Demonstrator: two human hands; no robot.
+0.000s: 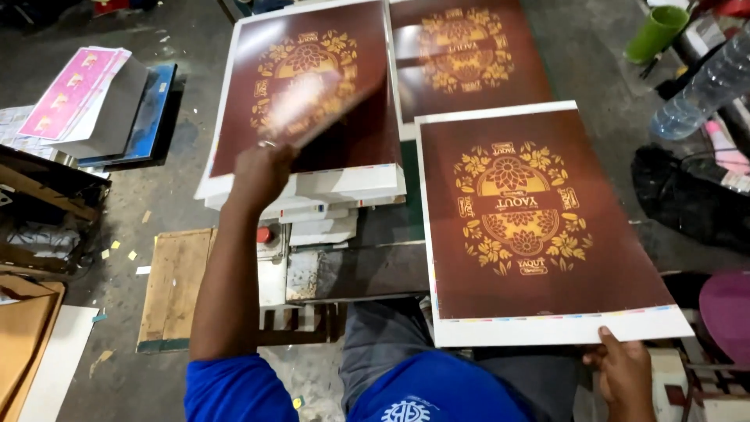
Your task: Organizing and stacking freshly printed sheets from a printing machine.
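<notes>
Two hands are at work over glossy brown printed sheets with gold floral ornament. Fingers of the right hand [623, 373] curl around the near white margin of the nearest sheet [539, 227], thumb on top and the others hidden beneath, pinching its bottom edge at the right corner. That sheet lies flat, angled slightly, just in front of the seated person's lap. Out on the far side, the left hand [260, 173] is raised with its back to the camera; whether its fingers are spread or closed I cannot tell, since motion blurs them against a sheet on top of the left stack [308, 117]. This stack of like sheets rests on white piles over a dark machine bed [367, 266]. Further right, a green cup [656, 33] and a clear plastic bottle [699, 90] sit on the grey floor, and pink printed sheets [74, 90] lie far left.
</notes>
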